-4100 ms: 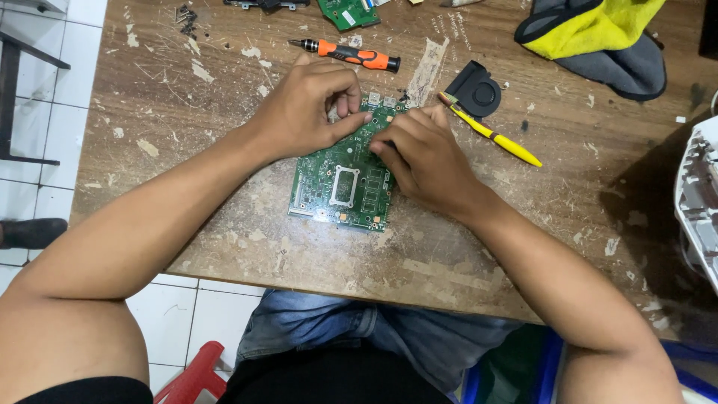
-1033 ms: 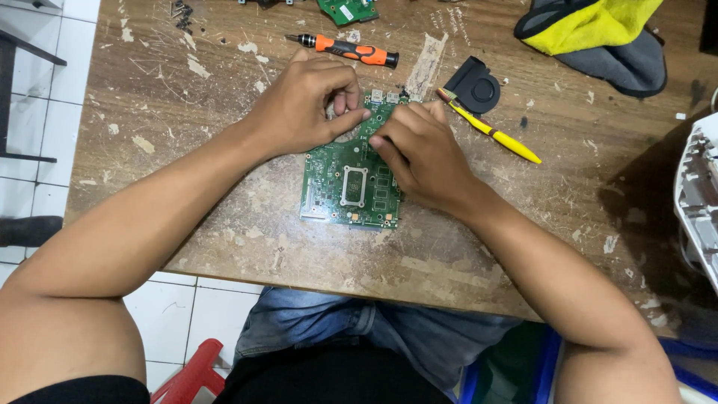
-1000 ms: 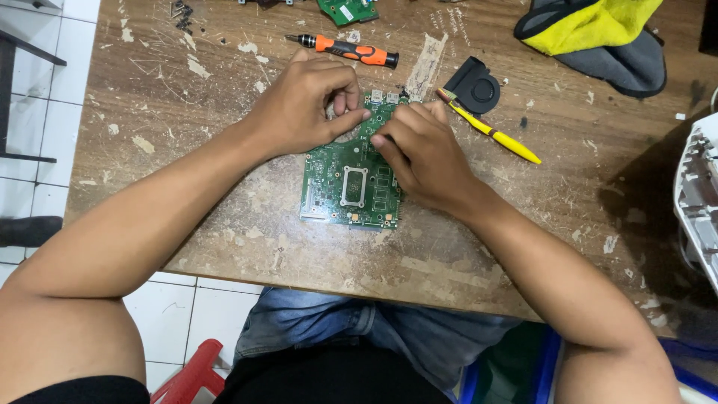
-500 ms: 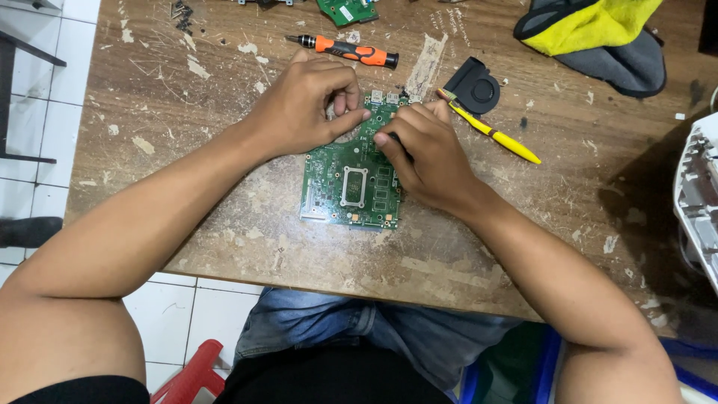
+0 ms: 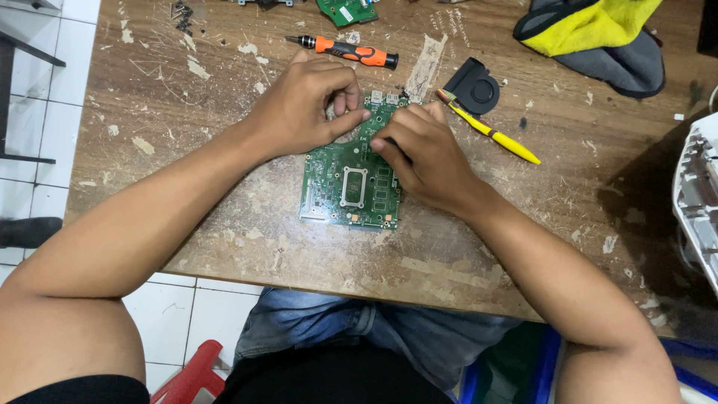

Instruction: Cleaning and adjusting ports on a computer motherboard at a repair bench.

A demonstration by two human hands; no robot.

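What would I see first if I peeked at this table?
First, a green circuit board in the middle of the scratched wooden table, with the left hand and right hand both on its top end. Behind them lie an orange screwdriver and a yellow tool.

both hands cover the green circuit board's [image 5: 348, 187] upper part; white casing [image 5: 697, 198] cut off at right edge

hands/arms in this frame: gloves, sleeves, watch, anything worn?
Both arms are bare from the upper arm down: no long sleeves, no gloves. The left hand and right hand show no rings, and the wrists carry no watch or band. A black short sleeve edge shows at the left upper arm. Nails look short and unpainted.
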